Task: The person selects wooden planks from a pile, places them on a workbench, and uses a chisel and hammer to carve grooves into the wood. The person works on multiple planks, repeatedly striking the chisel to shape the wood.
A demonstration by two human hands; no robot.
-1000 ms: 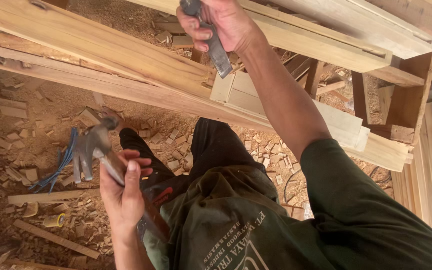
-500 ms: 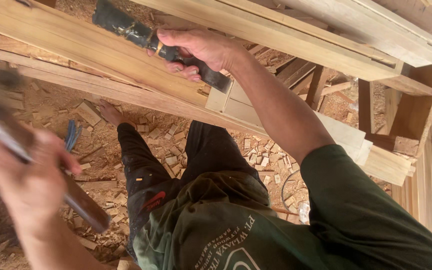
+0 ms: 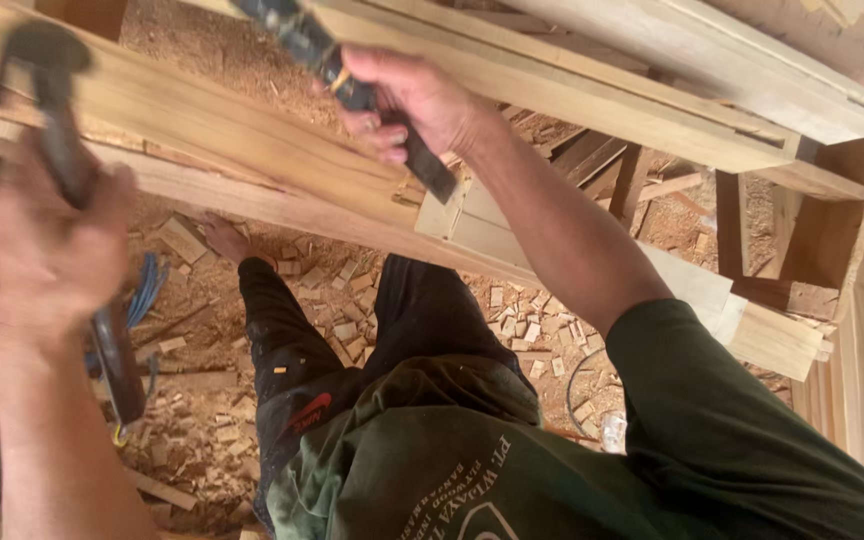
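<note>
Gripping a hammer (image 3: 62, 200) tight in the raised left hand (image 3: 52, 250), the right hand (image 3: 417, 100) clasps a chisel (image 3: 352, 90) angled against the wooden frame (image 3: 252, 150). A blow landing off-centre could slide down onto those knuckles, or the blade might skid along the grain

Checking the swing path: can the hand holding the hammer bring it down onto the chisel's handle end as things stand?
Probably yes. The left hand holds the hammer raised, the chisel in the right hand leans toward it over the plank, and nothing lies between them.
</note>
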